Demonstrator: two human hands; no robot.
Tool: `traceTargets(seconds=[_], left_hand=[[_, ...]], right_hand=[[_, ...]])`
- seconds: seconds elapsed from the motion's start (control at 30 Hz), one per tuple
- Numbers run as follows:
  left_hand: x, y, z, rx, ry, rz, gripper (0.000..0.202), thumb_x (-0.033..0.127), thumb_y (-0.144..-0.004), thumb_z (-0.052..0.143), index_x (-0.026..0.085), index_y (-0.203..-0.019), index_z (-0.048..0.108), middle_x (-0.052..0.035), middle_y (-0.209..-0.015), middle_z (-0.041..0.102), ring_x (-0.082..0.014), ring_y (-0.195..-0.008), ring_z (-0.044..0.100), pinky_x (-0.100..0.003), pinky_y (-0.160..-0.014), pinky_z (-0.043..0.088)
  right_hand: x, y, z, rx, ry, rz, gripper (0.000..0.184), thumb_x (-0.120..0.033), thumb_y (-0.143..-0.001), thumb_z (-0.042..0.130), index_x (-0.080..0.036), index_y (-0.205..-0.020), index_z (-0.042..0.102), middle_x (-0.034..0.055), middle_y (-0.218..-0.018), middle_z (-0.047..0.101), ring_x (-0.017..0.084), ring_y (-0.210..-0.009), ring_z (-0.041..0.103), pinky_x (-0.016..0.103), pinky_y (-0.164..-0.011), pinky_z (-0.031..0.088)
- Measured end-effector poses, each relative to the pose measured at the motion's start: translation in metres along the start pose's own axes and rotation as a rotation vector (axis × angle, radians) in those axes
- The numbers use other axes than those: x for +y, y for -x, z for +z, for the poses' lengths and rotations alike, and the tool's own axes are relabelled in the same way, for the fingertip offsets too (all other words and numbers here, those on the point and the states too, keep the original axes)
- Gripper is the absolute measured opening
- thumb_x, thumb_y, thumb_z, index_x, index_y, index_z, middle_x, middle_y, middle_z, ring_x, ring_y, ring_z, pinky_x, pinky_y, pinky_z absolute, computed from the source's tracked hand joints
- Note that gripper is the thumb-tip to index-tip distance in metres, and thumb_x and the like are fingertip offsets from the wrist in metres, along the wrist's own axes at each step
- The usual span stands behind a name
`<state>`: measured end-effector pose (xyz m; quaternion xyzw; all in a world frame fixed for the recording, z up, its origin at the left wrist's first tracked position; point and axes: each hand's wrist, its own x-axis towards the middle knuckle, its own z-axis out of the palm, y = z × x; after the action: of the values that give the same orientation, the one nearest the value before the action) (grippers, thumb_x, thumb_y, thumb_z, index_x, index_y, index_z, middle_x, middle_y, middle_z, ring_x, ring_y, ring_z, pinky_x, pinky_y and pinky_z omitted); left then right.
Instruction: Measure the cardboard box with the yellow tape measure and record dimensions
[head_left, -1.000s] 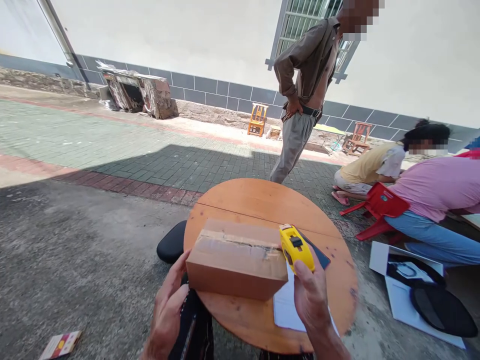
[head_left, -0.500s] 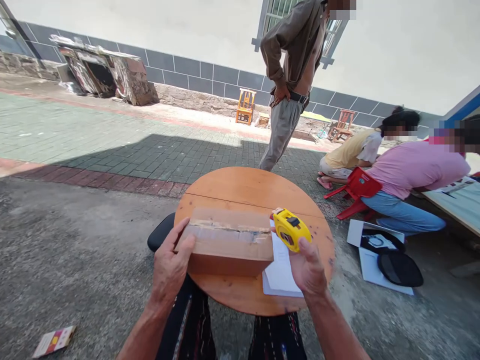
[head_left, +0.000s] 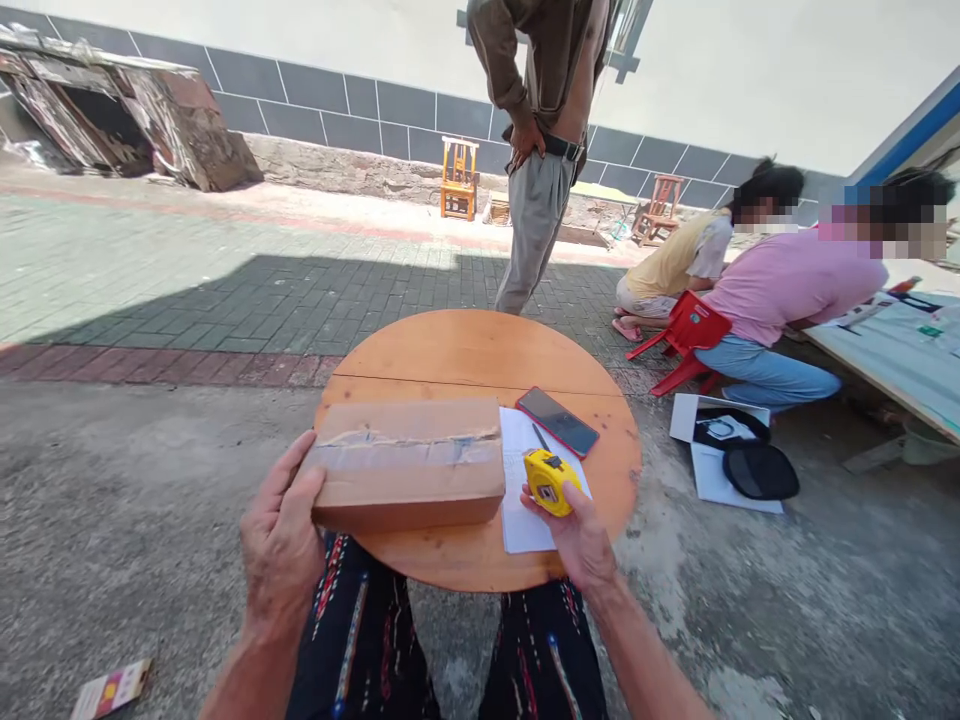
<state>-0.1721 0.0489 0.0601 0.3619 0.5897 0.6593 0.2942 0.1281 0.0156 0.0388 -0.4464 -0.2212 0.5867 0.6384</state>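
The left hand (head_left: 279,535) grasps the left end of the cardboard box (head_left: 409,450) on the round table (head_left: 480,345). Right of the box, the right hand (head_left: 583,545), clasping the yellow tape measure (head_left: 547,482), has drawn back over the papers (head_left: 525,530), leaving the phone (head_left: 559,422) beyond uncovered.

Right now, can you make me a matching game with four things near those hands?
Things:
1. Tape measure
2. Cardboard box
3. Phone
4. Paper

Clues:
A. Dark screen, red edge
B. White, flat on the round table
C. Brown, touched at one end by the left hand
D. Yellow, held in the right hand

Right pairs: 1-D, 2-C, 3-A, 4-B
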Motion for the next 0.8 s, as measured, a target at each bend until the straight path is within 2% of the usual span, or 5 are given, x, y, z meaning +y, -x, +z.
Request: traceTargets(seconds=[0.13,0.27,0.43,0.6,0.8], left_hand=[[0.004,0.001,0.002,0.109,0.185,-0.085,0.039,0.029,-0.074,0.069,0.02,-0.113,0.073,-0.0021,-0.113,0.073,-0.0215,-0.108,0.064,-0.028,-0.094,0.049],[0.009,0.007,0.012,0.121,0.11,-0.065,0.039,0.032,-0.075,0.07,0.021,-0.111,0.074,-0.0009,-0.114,0.073,-0.0208,-0.105,0.065,-0.026,-0.09,0.05],[0.012,0.014,0.023,0.122,0.124,-0.098,0.041,0.033,-0.076,0.069,0.02,-0.115,0.072,-0.0015,-0.113,0.073,-0.0211,-0.104,0.066,-0.028,-0.09,0.052],[0.016,0.023,0.03,0.084,-0.078,-0.031,0.04,0.037,-0.08,0.066,0.022,-0.117,0.071,-0.003,-0.123,0.07,-0.0251,-0.117,0.062,-0.034,-0.101,0.048],[0.017,0.023,0.033,0.03,-0.318,0.072,0.043,0.04,-0.081,0.06,0.022,-0.119,0.07,-0.0042,-0.122,0.07,-0.0259,-0.115,0.063,-0.038,-0.106,0.044]], right_hand=[[0.014,0.0,0.0,-0.011,0.009,-0.026,0.041,-0.045,-0.07,0.082,-0.022,-0.102,0.075,0.0048,-0.106,0.073,0.023,-0.095,0.067,0.041,-0.091,0.055],[0.018,-0.001,-0.003,0.003,-0.01,-0.048,0.042,-0.046,-0.071,0.082,-0.022,-0.104,0.074,0.0042,-0.105,0.071,0.021,-0.096,0.066,0.041,-0.091,0.055],[0.021,0.0,-0.006,0.023,-0.051,-0.057,0.041,-0.046,-0.072,0.081,-0.022,-0.105,0.074,0.0044,-0.107,0.071,0.021,-0.097,0.065,0.04,-0.093,0.055],[0.025,0.001,-0.004,0.041,-0.098,-0.087,0.038,-0.043,-0.073,0.079,-0.025,-0.106,0.074,0.0032,-0.109,0.071,0.02,-0.098,0.065,0.037,-0.091,0.057],[0.013,0.009,0.004,0.166,-0.214,-0.163,0.036,-0.046,-0.072,0.077,-0.026,-0.102,0.074,0.0024,-0.11,0.07,0.023,-0.101,0.066,0.038,-0.079,0.061]])
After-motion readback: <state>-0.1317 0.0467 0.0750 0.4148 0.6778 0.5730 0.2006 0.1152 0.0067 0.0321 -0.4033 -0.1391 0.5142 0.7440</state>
